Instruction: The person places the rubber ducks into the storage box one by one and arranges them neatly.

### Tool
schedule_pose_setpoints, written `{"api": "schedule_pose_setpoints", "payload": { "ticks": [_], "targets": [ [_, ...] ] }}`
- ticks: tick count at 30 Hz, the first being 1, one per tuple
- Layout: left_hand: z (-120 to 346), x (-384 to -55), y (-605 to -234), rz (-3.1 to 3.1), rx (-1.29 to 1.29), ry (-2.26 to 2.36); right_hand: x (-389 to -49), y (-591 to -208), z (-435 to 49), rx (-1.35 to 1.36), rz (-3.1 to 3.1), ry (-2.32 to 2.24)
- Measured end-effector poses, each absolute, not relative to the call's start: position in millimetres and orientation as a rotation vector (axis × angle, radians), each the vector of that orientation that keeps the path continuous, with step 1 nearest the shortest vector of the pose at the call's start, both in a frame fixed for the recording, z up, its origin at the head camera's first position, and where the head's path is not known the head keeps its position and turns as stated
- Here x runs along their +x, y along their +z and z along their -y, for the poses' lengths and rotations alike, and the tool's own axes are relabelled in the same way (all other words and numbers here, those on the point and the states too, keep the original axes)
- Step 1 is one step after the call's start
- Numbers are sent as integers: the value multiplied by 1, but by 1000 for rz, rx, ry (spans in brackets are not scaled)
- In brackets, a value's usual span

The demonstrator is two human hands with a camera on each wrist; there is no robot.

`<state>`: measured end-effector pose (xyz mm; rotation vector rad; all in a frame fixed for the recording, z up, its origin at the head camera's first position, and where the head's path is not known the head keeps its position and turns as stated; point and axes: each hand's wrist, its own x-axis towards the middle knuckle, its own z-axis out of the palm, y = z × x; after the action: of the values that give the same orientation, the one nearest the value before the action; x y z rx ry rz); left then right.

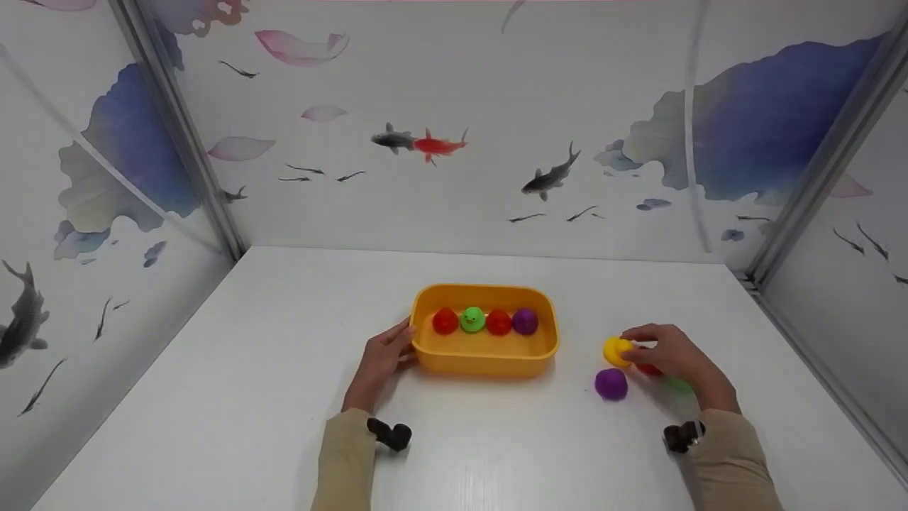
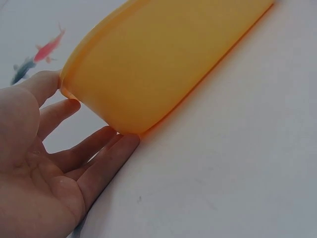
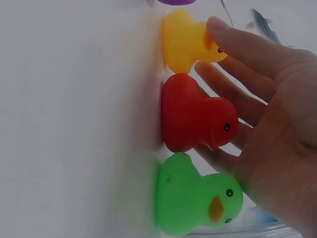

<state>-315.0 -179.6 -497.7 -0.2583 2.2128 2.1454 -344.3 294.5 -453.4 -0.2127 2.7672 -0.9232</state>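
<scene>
An orange-yellow plastic basket (image 1: 482, 365) stands on the white table, holding a row of red, green and purple rubber ducks. My left hand (image 1: 383, 355) touches its left end, thumb at the rim and fingers fairly straight along the wall, as the left wrist view shows. With thumb and fingers my right hand (image 1: 670, 351) pinches a yellow rubber duck (image 3: 181, 42) at its head; the duck appears still on the table. Beside it stand a red duck (image 3: 185, 114) and a green duck (image 3: 181, 196), mostly covered by the hand in the head view.
A purple toy (image 1: 611, 384), its face not visible, lies just in front of the yellow duck. White panels (image 1: 454, 213) printed with fish and petals enclose the table at the back and both sides, joined by metal posts (image 1: 177, 128).
</scene>
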Motion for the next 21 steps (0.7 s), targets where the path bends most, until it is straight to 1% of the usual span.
{"api": "schedule_pose_setpoints", "payload": {
  "ticks": [12,21],
  "targets": [
    [180,-316,-498,-2226,-256,2138,-345,-437,-278,-173,-2771,-1033],
    [179,-313,-498,-2257,-244,2119,-338,-423,-250,-325,-2729,-1263]
  ]
}}
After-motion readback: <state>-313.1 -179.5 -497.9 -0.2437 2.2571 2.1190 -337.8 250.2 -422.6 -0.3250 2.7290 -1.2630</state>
